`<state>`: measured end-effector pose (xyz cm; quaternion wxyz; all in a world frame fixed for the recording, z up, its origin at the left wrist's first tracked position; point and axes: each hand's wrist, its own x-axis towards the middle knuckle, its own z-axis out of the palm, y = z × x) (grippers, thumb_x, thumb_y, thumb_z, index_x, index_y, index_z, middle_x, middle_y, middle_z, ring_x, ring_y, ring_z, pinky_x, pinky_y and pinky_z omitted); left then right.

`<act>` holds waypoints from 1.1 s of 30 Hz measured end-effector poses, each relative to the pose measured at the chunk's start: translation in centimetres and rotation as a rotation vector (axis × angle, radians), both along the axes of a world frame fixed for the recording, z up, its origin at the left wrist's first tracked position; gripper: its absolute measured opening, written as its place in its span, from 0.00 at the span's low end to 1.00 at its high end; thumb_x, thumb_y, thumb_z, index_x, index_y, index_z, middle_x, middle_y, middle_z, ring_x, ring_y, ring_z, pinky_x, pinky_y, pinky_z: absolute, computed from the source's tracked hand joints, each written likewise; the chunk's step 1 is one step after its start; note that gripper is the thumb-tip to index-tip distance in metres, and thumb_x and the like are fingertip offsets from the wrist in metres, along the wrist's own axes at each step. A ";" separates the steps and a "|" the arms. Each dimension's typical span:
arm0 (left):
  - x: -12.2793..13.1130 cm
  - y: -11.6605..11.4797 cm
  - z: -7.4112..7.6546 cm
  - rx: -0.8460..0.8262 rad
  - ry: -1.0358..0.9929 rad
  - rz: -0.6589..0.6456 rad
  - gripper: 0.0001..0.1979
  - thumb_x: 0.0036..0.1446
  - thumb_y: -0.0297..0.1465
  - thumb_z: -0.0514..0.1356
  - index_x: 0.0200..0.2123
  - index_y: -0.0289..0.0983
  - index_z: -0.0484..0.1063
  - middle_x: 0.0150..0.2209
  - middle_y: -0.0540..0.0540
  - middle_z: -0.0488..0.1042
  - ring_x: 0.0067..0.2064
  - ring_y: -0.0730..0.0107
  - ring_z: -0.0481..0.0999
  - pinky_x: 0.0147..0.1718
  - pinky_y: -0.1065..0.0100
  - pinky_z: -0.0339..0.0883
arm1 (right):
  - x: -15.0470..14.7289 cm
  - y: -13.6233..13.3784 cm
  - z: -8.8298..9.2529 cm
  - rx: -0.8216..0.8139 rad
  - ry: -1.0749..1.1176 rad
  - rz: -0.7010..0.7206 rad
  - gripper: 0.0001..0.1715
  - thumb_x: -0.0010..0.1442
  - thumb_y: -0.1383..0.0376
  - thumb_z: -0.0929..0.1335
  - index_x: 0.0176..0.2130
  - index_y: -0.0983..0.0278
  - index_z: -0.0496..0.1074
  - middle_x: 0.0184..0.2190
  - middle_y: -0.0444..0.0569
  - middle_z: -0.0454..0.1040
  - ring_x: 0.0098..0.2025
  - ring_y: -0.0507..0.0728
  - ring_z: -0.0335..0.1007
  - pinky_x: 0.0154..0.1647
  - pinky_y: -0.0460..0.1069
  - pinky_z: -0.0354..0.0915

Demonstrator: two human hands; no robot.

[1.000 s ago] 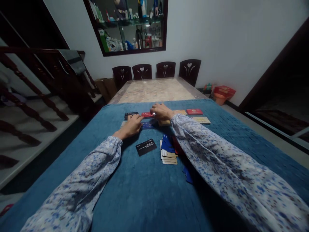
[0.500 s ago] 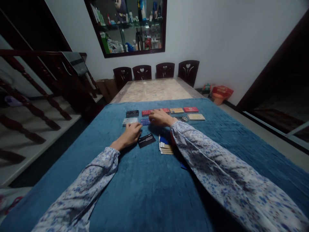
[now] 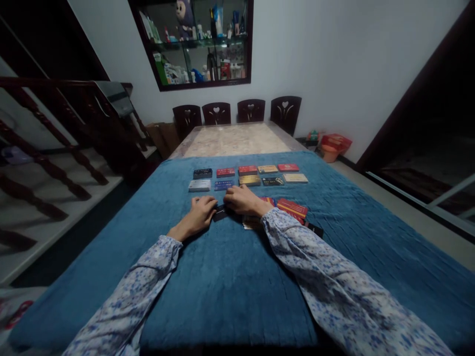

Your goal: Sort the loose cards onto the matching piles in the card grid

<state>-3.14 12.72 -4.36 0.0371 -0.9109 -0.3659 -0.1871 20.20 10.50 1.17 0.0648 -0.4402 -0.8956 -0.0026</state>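
Note:
A black card (image 3: 219,213) with pale print lies between my two hands on the blue cloth. My left hand (image 3: 199,212) has its fingers curled on the card's left edge. The curled fingers of my right hand (image 3: 243,200) are at its right end and cover part of it. Beneath my right wrist, a pile of pale-edged cards (image 3: 251,223) is partly hidden. Beyond the hands, two rows of card stacks stand, among them a blue stack (image 3: 224,185), a white stack (image 3: 199,185) and a gold stack (image 3: 250,180).
Red cards (image 3: 293,208) and a black card (image 3: 314,229) lie loose beside my right forearm. The blue cloth (image 3: 222,291) covers the near part of a stone-topped table (image 3: 233,138). Dark chairs (image 3: 251,110) stand at its far end, and a stair railing (image 3: 48,168) is at left.
My right hand has come back from the card stacks to the black card. The gold stack and loose red cards are uncovered. My left hand stays by the card.

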 end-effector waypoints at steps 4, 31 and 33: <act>0.0 -1.0 0.9 -0.031 0.012 -0.033 0.16 0.67 0.28 0.53 0.55 0.37 0.73 0.55 0.35 0.75 0.57 0.52 0.73 0.58 0.45 0.60 | 0.2 -0.9 -0.5 -0.016 0.020 0.031 0.14 0.69 0.63 0.68 0.52 0.62 0.77 0.53 0.56 0.75 0.57 0.63 0.66 0.48 0.55 0.53; 0.4 -4.0 4.6 -0.135 0.070 -0.224 0.11 0.66 0.31 0.56 0.39 0.35 0.79 0.39 0.40 0.78 0.43 0.59 0.75 0.47 0.57 0.70 | 1.4 -0.5 -1.8 -0.075 0.086 0.187 0.23 0.61 0.70 0.71 0.56 0.64 0.77 0.55 0.58 0.76 0.53 0.63 0.71 0.49 0.56 0.65; 0.3 -4.0 4.8 -0.142 0.036 -0.233 0.12 0.66 0.30 0.55 0.38 0.36 0.79 0.38 0.40 0.78 0.41 0.60 0.76 0.45 0.59 0.71 | 1.5 -0.4 -1.7 -0.061 0.091 0.199 0.22 0.61 0.71 0.70 0.55 0.64 0.78 0.52 0.57 0.78 0.51 0.62 0.72 0.48 0.54 0.65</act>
